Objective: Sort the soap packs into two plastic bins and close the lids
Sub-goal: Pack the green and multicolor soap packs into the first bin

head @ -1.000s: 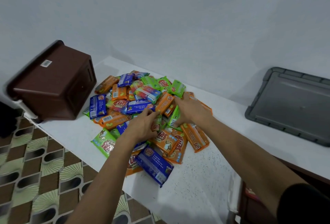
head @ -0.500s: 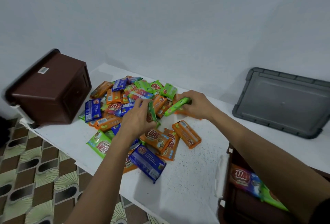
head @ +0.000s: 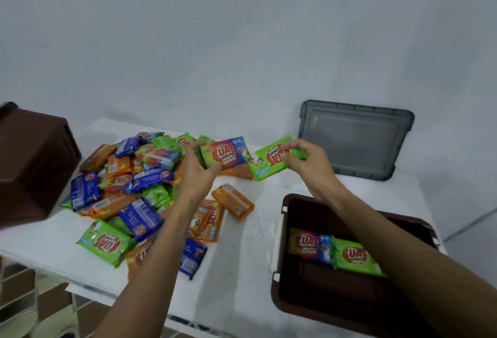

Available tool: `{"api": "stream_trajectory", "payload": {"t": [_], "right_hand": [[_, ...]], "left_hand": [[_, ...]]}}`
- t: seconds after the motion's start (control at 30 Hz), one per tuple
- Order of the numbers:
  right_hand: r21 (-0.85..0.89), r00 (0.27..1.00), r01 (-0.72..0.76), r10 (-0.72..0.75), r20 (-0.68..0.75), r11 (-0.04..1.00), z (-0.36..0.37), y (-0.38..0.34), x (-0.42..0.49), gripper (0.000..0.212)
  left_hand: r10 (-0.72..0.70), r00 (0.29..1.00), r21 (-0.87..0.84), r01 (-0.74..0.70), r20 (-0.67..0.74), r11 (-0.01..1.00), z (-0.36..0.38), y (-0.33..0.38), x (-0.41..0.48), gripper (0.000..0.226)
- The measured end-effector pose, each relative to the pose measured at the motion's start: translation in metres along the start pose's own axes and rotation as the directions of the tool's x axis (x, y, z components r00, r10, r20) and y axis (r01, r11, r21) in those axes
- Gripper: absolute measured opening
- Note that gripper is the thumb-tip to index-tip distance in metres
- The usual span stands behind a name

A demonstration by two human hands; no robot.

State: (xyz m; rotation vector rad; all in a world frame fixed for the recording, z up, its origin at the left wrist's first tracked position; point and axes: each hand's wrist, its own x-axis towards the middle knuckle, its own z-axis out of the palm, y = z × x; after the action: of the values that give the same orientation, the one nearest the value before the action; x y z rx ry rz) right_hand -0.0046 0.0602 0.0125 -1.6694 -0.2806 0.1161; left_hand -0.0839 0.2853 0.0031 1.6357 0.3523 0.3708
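Tipped bin (head: 35,165) lies on its side far left of the open bin (head: 322,292), apparently emptied. Unsorted pile of soap packs (head: 129,189) sits left of the open bin. Left hand (head: 197,173), arm extended, grips a multicolour pack (head: 226,153). Right hand (head: 306,162), wrist bent, pinches a green pack (head: 271,161) just beyond the open bin, likely for dropping in. Two sorted packs (head: 309,243) lie inside. Grey lid (head: 355,138) sits beyond it, off.

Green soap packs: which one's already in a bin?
The green pack lying in the upright brown bin, beside a multicolour pack; the other greens are in the table pile or held up.
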Motion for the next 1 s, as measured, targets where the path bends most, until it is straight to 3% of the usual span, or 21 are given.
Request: {"api": "stream_trajectory", "payload": {"t": [0.1, 0.17, 0.27, 0.47, 0.67, 0.8, 0.93, 1.0], "right_hand": [[0.101, 1.000, -0.012, 0.012, 0.003, 0.995, -0.026, -0.005, -0.020, 0.024], [0.158, 1.000, -0.030, 0.029, 0.008, 0.987, -0.043, -0.007, -0.032, 0.040], [0.255, 0.992, -0.109, 0.120, -0.029, 0.961, -0.067, -0.006, -0.046, 0.052], [0.485, 0.958, -0.190, 0.269, -0.097, 0.854, -0.106, -0.002, -0.071, 0.025], [0.541, 0.929, -0.230, 0.348, -0.125, 0.809, -0.125, 0.008, -0.090, 0.009], [0.536, 0.934, -0.281, 0.356, -0.038, 0.796, -0.126, 0.010, -0.098, 0.024], [0.477, 0.938, -0.330, 0.341, 0.067, 0.815, -0.125, 0.013, -0.101, 0.071], [0.481, 0.942, -0.327, 0.324, 0.094, 0.813, -0.125, 0.013, -0.102, 0.079]], "left_hand": [[-0.031, 0.999, -0.113, 0.035, 0.038, 0.993, 0.030, 0.002, -0.004, 0.058], [-0.054, 0.995, -0.155, 0.067, 0.088, 0.986, 0.049, 0.002, -0.008, 0.059], [-0.081, 0.985, -0.205, 0.112, 0.151, 0.972, 0.077, 0.002, -0.014, 0.059], [-0.149, 0.959, -0.213, 0.202, 0.240, 0.956, 0.122, 0.005, -0.030, 0.059], [-0.176, 0.940, -0.256, 0.254, 0.292, 0.933, 0.143, 0.000, -0.036, 0.058], [-0.147, 0.940, -0.200, 0.215, 0.307, 0.956, 0.149, -0.003, -0.039, 0.056], [-0.129, 0.937, -0.136, 0.181, 0.325, 0.974, 0.149, -0.008, -0.042, 0.054], [-0.143, 0.938, -0.143, 0.196, 0.316, 0.970, 0.148, -0.008, -0.043, 0.053]]}}
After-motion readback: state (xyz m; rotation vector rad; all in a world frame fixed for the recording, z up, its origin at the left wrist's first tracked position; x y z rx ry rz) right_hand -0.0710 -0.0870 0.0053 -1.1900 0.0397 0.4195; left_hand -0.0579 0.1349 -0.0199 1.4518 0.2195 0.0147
